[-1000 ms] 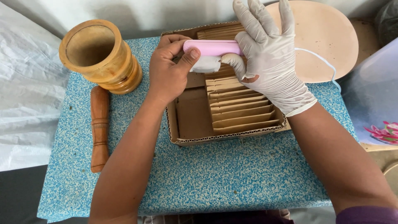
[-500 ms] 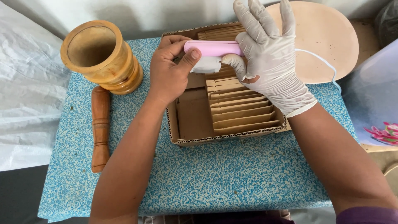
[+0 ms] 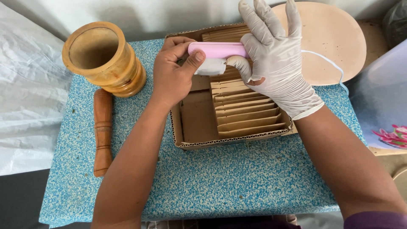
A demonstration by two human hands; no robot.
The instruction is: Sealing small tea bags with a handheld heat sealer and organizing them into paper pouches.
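- Left hand (image 3: 171,72), bare, pinches the left end of a pink bar-shaped sealer (image 3: 217,49): thumb on the near side, fingers curled over the far side. Narrow grip, closed on the tool.
- Right hand (image 3: 273,59), in a white glove, presses down on the sealer's right end with palm and thumb. The other fingers are splayed and lifted, so this looks like a downward push rather than a wrap-around hold.
- A small white sachet (image 3: 210,66) hangs below the sealer with its top edge clamped in it. My read: one hand steadies the tool and the other supplies the squeeze.
- The sealer and sachet sit over the far part of a cardboard box (image 3: 220,142), above a row of brown paper packets (image 3: 248,114) standing on edge on the box's right side. The left part of the box shows bare bottom.
- A thin white cord (image 3: 330,63) runs from behind the gloved hand across a pinkish oval board (image 3: 335,38).
- The box rests on a blue speckled table top (image 3: 220,182).
- A wooden mortar (image 3: 101,57) stands upright at far left, with the wooden pestle (image 3: 101,131) lying flat just in front of it. Both are well apart from the hands.
- Versus a second ago: both hands, sealer and sachet keep the same pose, with no visible change in grip. Only the camera view shifts slightly. It reads as a held press.
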